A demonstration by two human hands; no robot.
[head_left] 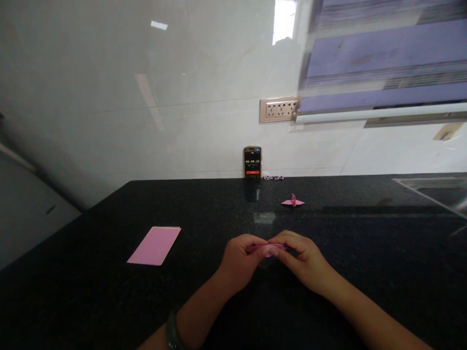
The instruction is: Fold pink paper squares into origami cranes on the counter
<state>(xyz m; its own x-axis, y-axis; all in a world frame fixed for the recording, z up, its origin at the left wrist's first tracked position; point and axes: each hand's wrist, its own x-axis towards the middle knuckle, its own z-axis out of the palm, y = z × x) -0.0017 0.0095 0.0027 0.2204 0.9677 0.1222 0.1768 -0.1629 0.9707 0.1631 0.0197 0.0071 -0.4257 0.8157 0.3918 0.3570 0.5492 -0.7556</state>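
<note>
Between my two hands is a small folded pink paper (269, 251), held just over the dark countertop. My left hand (242, 257) pinches its left side between thumb and fingers. On the right side my right hand (301, 255) pinches it the same way, and the fingertips of both hands meet at the middle. Most of the paper is hidden behind the fingers, so its exact fold cannot be made out. Beyond my right hand stands a finished pink paper crane (293, 201) with its wings spread.
A stack of pink paper sheets (155, 246) lies at the left on the black countertop (91, 291). A phone (253, 163) showing a timer leans on the wall, a beaded strap (273, 178) beside it. A socket panel (279, 110) and purple blind (365, 58) are above.
</note>
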